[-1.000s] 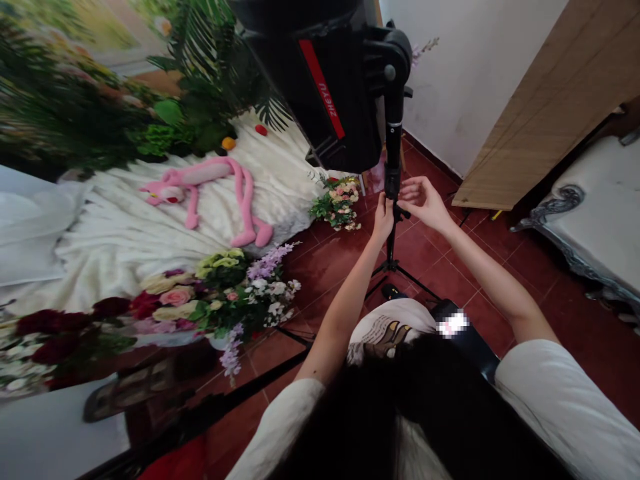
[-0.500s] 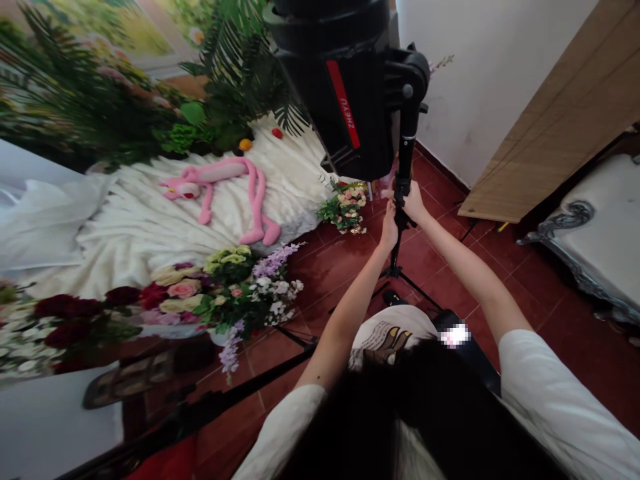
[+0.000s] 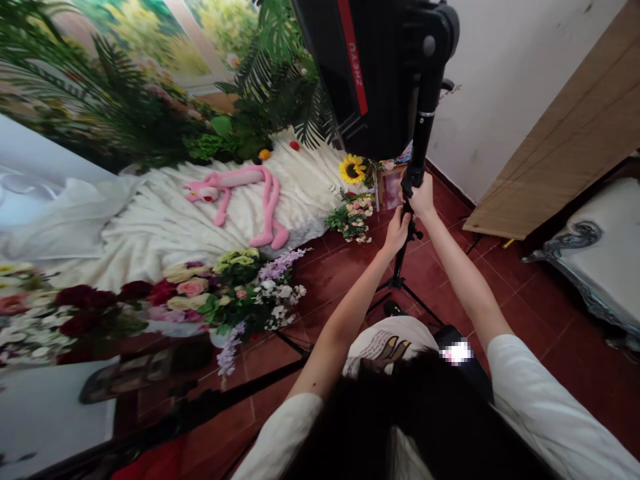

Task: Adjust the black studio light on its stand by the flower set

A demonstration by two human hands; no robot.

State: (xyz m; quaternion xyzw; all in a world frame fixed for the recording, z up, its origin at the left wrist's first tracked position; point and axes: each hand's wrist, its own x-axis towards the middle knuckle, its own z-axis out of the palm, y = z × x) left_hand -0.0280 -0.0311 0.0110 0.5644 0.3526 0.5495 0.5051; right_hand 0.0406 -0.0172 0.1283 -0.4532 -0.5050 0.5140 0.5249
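A black stand [image 3: 423, 141] rises in front of me, with a large black studio light [image 3: 373, 80] bearing a red "ZHEYU" stripe at its top. My left hand [image 3: 397, 231] is wrapped round the pole just below a joint. Slightly higher, my right hand [image 3: 421, 195] grips the pole at its black clamp. The fingers of both hands are partly hidden behind the pole. The stand's legs spread on the red tiled floor [image 3: 330, 280] near my foot.
Left, a pink plush toy [image 3: 240, 177] lies on a white blanket [image 3: 165, 213], with flowers [image 3: 240, 287] along its edge. A second black pole [image 3: 240, 390] crosses the lower left. Right are a wooden panel [image 3: 555, 127] and an ornate white sofa [image 3: 600, 233].
The light and upper pole appear higher and farther right in view. Both hands still hold the pole. A sunflower and a framed picture now show behind it.
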